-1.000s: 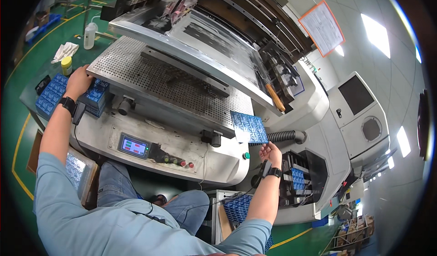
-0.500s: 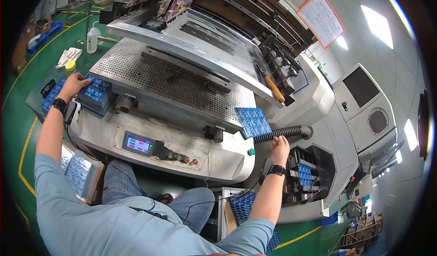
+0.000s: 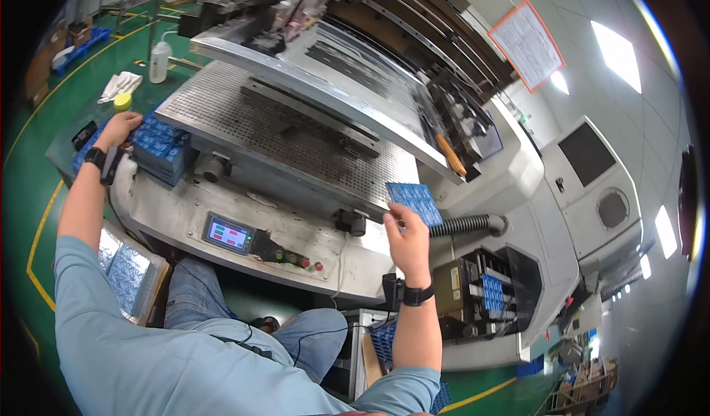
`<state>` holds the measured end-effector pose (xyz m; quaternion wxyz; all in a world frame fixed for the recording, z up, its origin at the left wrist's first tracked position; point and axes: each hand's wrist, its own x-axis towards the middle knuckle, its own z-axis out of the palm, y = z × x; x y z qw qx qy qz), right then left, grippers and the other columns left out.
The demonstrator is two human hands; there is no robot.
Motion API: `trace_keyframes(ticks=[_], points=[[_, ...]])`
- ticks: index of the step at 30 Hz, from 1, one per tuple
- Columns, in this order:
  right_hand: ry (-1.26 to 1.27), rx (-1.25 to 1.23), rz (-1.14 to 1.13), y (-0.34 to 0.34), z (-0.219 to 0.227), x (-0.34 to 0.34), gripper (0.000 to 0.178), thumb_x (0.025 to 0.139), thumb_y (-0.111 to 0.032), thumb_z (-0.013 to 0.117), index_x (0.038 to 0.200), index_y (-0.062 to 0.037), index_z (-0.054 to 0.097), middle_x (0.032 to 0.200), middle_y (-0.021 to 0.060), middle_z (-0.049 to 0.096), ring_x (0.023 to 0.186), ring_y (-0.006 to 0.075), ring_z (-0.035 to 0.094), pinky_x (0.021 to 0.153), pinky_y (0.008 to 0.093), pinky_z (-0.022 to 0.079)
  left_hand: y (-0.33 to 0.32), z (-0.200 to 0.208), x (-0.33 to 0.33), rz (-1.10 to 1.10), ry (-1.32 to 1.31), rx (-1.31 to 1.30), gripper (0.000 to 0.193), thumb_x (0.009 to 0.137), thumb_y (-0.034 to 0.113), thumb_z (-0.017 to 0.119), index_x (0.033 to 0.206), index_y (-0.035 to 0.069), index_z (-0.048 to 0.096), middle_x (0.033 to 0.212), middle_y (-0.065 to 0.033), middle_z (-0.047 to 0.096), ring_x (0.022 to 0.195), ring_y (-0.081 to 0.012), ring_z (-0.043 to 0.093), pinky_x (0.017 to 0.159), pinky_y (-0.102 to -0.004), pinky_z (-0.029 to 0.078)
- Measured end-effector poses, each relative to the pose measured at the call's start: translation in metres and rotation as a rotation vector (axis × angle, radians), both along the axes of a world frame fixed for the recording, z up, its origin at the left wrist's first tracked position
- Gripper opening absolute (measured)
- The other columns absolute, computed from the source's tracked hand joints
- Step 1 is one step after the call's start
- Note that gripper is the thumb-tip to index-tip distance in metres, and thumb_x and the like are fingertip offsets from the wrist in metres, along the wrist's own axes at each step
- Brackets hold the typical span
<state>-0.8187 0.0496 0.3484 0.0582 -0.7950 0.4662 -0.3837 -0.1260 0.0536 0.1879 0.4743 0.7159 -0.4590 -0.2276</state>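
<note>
My left hand (image 3: 118,130) is at the left edge of a stack of blue patterned circuit boards (image 3: 159,150), beside the machine. Its fingers are bent together at the top board's edge; whether that board is lifted I cannot tell. My right hand (image 3: 408,244) is raised in front of a single blue circuit board (image 3: 418,200) at the right corner of the perforated metal table (image 3: 222,109). Thumb and fingers stand apart with nothing seen between them. The hand covers the board's lower left part.
Above the table hangs a tilted metal-framed screen (image 3: 318,102), with a wooden-handled tool (image 3: 450,155) at its right end. A small touch panel (image 3: 228,233) sits on the machine's front. Right are a ribbed black hose (image 3: 466,218) and a rack (image 3: 494,292). A white bottle (image 3: 159,62) stands at left.
My right hand has moved left, in front of the single board. My left hand remains by the stack, a little higher in the picture. The whole view has shifted slightly.
</note>
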Motion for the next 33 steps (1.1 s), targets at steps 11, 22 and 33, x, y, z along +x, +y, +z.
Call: trace_keyframes(ticks=[11, 22, 33], points=[[0.07, 0.016, 0.156, -0.061, -0.015, 0.088, 0.023, 0.089, -0.014, 0.064, 0.107, -0.0001, 0.067, 0.102, 0.0176, 0.07, 0.088, 0.0333, 0.067, 0.081, 0.0409, 0.052, 0.026, 0.012, -0.037, 0.155, -0.238, -0.141, 0.052, 0.084, 0.034, 0.075, 0.122, 0.0, 0.064, 0.111, -0.016, 0.07, 0.099, -0.0244, 0.067, 0.087, -0.035, 0.052], [0.055, -0.21, -0.04, -0.147, -0.042, 0.11, 0.028, 0.091, -0.014, 0.061, 0.115, 0.0002, 0.065, 0.104, 0.0198, 0.069, 0.095, 0.0334, 0.066, 0.085, 0.0423, 0.051, 0.03, 0.0, -0.028, 0.245, -0.321, -0.158, 0.05, 0.081, 0.026, 0.079, 0.123, 0.003, 0.063, 0.101, -0.012, 0.07, 0.069, -0.018, 0.064, 0.07, -0.0334, 0.054], [0.108, -0.173, -0.138, -0.147, -0.044, 0.099, 0.027, 0.089, -0.018, 0.062, 0.108, 0.0006, 0.065, 0.103, 0.0205, 0.068, 0.096, 0.0403, 0.061, 0.088, 0.047, 0.046, 0.035, 0.109, -0.065, 0.286, -0.302, -0.32, 0.037, 0.084, 0.02, 0.075, 0.115, 0.005, 0.064, 0.085, -0.0124, 0.069, 0.071, -0.0269, 0.065, 0.068, -0.0371, 0.05]])
